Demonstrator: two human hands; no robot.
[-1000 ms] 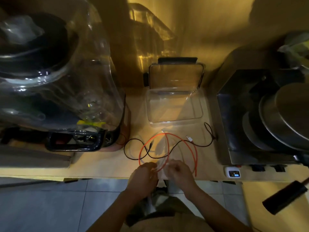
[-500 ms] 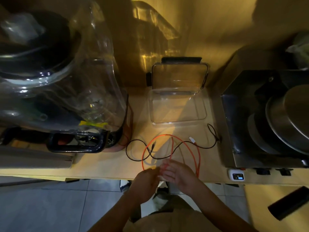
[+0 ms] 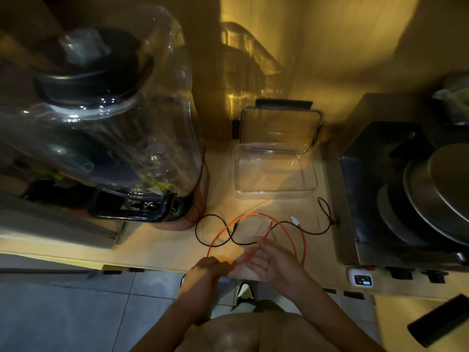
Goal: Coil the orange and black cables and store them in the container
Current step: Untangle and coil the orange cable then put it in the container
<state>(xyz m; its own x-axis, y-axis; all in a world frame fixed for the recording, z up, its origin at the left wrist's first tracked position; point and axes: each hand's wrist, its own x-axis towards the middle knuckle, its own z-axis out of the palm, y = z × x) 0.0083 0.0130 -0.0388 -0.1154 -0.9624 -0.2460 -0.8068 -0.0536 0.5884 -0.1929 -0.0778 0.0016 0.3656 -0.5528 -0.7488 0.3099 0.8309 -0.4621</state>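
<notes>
Right hand shifts up, fingers spread, feeding orange cable; left hand pinches loop.
Cable looks light, limp; grip bundle at crossing.

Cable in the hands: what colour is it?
Orange. The orange cable loops between the left hand and right hand, seen in the head view.

Since 1 s ago we've pulled our left hand back to the counter edge, closed on one end of the orange cable. Our right hand has opened up w/ fingers spread, and a strand now runs from the left fist up across those fingers. The orange loop on the counter looks wider & rounder vs before.
</notes>
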